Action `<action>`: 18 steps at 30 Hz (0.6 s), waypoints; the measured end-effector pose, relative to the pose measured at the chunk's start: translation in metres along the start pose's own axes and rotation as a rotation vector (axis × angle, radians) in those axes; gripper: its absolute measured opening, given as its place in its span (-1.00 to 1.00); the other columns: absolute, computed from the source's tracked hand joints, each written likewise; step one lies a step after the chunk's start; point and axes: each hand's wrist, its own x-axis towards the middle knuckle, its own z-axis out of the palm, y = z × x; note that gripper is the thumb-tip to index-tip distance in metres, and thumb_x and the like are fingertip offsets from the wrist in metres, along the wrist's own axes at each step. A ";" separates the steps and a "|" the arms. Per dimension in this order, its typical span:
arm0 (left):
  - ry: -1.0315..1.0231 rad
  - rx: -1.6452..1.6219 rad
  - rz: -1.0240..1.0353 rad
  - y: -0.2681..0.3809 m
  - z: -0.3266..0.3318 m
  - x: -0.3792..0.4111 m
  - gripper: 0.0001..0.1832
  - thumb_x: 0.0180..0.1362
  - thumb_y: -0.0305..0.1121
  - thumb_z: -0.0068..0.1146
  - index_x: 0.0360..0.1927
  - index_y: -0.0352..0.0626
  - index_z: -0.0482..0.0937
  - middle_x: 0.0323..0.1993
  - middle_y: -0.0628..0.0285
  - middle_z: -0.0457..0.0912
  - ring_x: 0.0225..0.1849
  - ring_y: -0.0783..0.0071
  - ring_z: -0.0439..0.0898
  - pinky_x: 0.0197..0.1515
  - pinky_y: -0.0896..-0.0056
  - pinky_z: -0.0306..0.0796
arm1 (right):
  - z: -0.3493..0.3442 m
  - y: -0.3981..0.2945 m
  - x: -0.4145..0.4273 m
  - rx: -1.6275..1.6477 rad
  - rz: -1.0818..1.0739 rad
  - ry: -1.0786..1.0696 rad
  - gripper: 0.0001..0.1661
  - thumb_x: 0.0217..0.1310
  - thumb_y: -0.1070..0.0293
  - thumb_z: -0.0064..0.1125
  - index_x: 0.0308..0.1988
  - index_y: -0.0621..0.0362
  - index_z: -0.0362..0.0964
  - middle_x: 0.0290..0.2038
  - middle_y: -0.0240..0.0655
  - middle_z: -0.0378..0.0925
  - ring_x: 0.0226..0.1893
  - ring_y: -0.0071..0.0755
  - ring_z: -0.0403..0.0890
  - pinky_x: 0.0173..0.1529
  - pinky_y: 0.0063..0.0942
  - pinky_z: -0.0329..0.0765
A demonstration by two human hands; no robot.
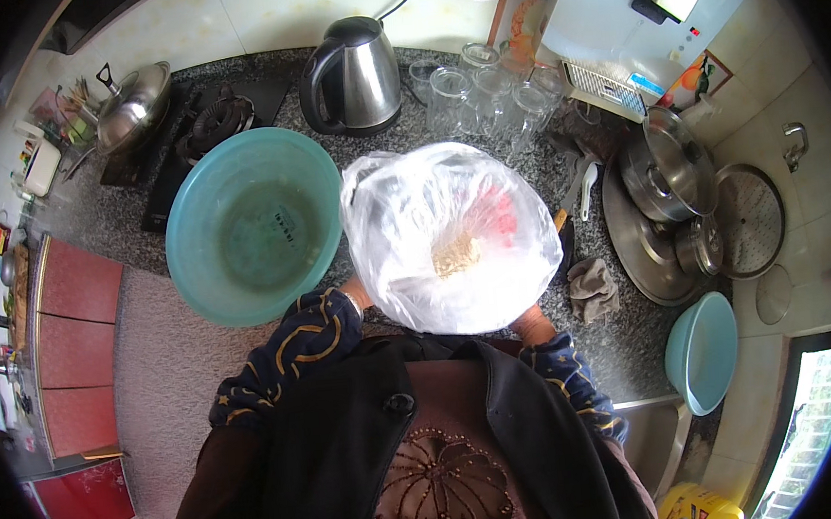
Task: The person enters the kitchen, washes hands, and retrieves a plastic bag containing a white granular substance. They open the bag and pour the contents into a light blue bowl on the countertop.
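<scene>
A clear plastic bag point(391, 225), opened wide, is right in front of my chest. Inside it lie a pale brown, crumbly or powdery heap point(457, 255) and something red seen through the film. My left hand point(358, 293) is at the bag's lower left side, its fingers hidden behind the plastic. At the lower right my right hand point(532, 323) holds the bag from the side, with the fingers mostly hidden under it. Patterned dark blue sleeve covers reach both wrists. Left of the bag stands a large teal plastic basin point(259, 228), its bottom bearing printed writing.
Behind stand an electric kettle point(370, 73) and several glass jars point(493, 81). A gas burner point(223, 124) and a lidded wok point(133, 110) are back left. On the right are a knife point(573, 192), a grey cloth point(593, 289), steel pots point(664, 167), a smaller teal basin point(701, 354) and a sink point(645, 435).
</scene>
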 end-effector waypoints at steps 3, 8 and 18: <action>-0.035 -0.051 -0.019 0.001 0.001 -0.005 -0.45 -0.03 -0.47 0.29 0.09 -0.23 0.40 0.01 0.16 0.51 0.08 0.39 0.44 0.16 0.32 0.29 | 0.008 -0.029 -0.011 -0.109 -0.072 -0.067 -0.48 0.25 0.21 0.00 0.12 0.27 0.24 0.05 -0.19 0.41 0.04 -0.32 0.41 0.12 -0.36 0.36; -0.123 -0.095 -0.040 0.029 0.003 -0.016 -0.39 -0.05 -0.51 0.30 0.13 -0.22 0.35 0.04 0.16 0.49 0.09 0.39 0.43 0.16 0.33 0.29 | 0.012 -0.079 -0.023 -0.134 -0.176 -0.223 -0.29 0.06 0.17 0.12 0.16 0.31 0.19 0.10 -0.21 0.36 0.10 -0.27 0.36 0.16 -0.36 0.30; -0.041 -0.434 -0.089 0.096 -0.012 -0.050 -0.32 -0.03 -0.48 0.25 0.20 -0.27 0.23 0.11 0.13 0.42 0.14 0.34 0.37 0.18 0.27 0.25 | 0.107 -0.204 -0.001 -0.016 0.049 -0.295 -0.18 -0.20 0.23 0.19 0.11 0.38 0.23 -0.04 -0.17 0.48 -0.06 -0.26 0.51 0.03 -0.39 0.43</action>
